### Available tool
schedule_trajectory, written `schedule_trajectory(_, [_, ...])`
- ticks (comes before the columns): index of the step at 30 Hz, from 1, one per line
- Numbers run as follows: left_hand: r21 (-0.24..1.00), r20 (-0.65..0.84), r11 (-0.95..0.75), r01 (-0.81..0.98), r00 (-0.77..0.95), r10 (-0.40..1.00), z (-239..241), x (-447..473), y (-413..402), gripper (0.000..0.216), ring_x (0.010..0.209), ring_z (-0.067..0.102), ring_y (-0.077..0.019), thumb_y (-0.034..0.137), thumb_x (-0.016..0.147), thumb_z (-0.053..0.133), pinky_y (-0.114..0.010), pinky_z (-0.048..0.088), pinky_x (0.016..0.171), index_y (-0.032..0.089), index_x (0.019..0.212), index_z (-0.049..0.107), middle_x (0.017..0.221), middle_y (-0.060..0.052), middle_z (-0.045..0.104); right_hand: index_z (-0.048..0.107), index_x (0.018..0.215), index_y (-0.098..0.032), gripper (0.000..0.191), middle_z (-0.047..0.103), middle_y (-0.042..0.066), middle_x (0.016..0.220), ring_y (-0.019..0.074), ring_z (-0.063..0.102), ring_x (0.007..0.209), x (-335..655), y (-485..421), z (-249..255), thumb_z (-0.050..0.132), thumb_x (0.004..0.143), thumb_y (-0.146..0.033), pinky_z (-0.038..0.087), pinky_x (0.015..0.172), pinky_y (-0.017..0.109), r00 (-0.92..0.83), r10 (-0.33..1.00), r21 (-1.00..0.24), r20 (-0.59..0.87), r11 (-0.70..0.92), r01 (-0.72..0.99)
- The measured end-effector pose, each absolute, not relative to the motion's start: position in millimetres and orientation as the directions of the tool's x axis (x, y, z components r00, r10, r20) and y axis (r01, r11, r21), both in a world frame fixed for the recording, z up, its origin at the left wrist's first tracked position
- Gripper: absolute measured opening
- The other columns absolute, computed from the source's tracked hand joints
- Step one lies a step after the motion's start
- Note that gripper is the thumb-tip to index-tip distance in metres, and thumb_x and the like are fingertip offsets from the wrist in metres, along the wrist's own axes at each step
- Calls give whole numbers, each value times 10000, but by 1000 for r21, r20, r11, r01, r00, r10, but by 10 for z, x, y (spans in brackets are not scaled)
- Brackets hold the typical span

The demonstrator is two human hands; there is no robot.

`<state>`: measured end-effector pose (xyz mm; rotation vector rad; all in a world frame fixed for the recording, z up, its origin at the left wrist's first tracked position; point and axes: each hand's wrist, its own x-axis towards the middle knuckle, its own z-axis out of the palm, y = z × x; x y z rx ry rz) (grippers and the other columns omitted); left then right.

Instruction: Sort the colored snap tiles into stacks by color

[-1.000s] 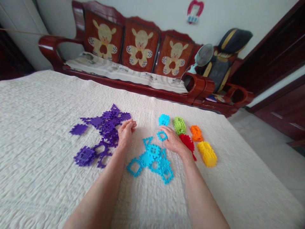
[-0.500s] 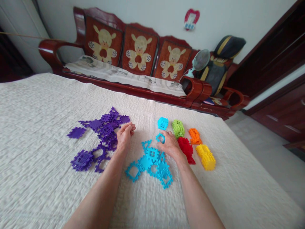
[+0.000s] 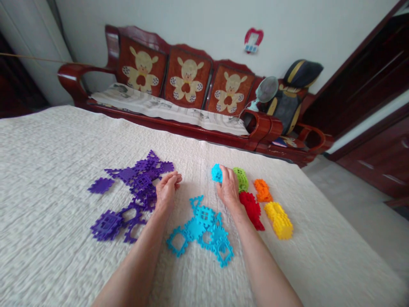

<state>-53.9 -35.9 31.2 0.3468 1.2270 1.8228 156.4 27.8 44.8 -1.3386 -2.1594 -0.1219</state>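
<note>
My right hand (image 3: 228, 185) grips the small stack of light-blue interlocking tiles (image 3: 216, 173) from its right side, thumb low and fingers over the top. Its fingers partly hide the stack. My left hand (image 3: 167, 187) rests beside the purple tiles with its fingers curled together, and no piece shows in it. Between my forearms lies a loose spread of light-blue tiles (image 3: 195, 229), some solid, some with window-like openings. To the left, a larger heap of purple interlocking tiles (image 3: 127, 174) overlaps on the cloth.
Right of my right hand stand stacks of green tiles (image 3: 241, 179), red tiles (image 3: 251, 209), orange tiles (image 3: 262, 190) and yellow tiles (image 3: 279, 220). Everything lies on a white quilted cover (image 3: 64, 149). A wooden sofa (image 3: 179, 128) with cushions stands beyond its far edge.
My right hand has moved up and away from the loose light-blue tiles, carrying an open-centred tile to the light-blue stack. My left hand stays put. The view has tilted slightly upward.
</note>
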Motion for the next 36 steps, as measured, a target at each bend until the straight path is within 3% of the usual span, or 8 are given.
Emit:
schedule_trajectory(7, [858, -222, -121, -499, -574, 788, 304, -532, -359, 388, 787, 670, -181, 382, 561, 741, -283, 472, 687, 166, 882, 701, 869, -77, 721, 414, 1379, -159, 629, 475, 144, 1314, 296, 436, 1225, 1569, 273, 402, 520, 760, -120, 364, 1057, 469, -313, 759, -205, 570, 501, 841])
schedule_trajectory(12, [862, -209, -128, -490, -574, 792, 307, -528, -367, 372, 776, 664, -171, 366, 579, 725, -274, 462, 684, 165, 891, 702, 854, -71, 716, 489, 1303, -142, 515, 514, 157, 1251, 282, 473, 1205, 1593, 147, 452, 506, 788, -152, 390, 1051, 449, -278, 773, -305, 570, 514, 802])
schedule_trajectory(19, [863, -205, -131, -488, -575, 792, 320, -533, -363, 351, 761, 670, -166, 337, 583, 696, -250, 445, 649, 162, 888, 708, 867, -79, 728, 637, 1041, -193, 275, 657, 59, 1014, 174, 637, 859, 1619, -282, 429, 527, 788, -195, 524, 817, 326, -396, 874, -616, 283, 482, 623])
schedule_trajectory(25, [863, -199, -131, -488, -565, 801, 299, -546, -365, 348, 767, 669, -160, 332, 599, 690, -244, 443, 652, 162, 902, 705, 880, -77, 726, 636, 1083, -199, 304, 651, 58, 1088, 165, 635, 948, 1612, -459, 584, 561, 788, -187, 509, 864, 320, -544, 831, -684, 117, 464, 563])
schedule_trajectory(31, [873, -182, -134, -469, -568, 803, 289, -540, -370, 359, 774, 667, -158, 336, 607, 686, -243, 445, 660, 156, 917, 703, 867, -69, 725, 589, 1175, -214, 474, 579, 68, 1170, 194, 591, 1068, 1638, -564, 784, 719, 725, -289, 478, 946, 349, -660, 751, -635, 18, 519, 573])
schedule_trajectory(36, [870, -184, -137, -473, -570, 801, 297, -534, -370, 343, 766, 665, -155, 324, 608, 684, -241, 443, 652, 159, 908, 704, 861, -66, 724, 547, 1243, -233, 607, 540, 70, 1201, 225, 545, 1134, 1602, -630, 751, 738, 666, -225, 435, 1004, 387, -680, 733, -539, -26, 563, 626])
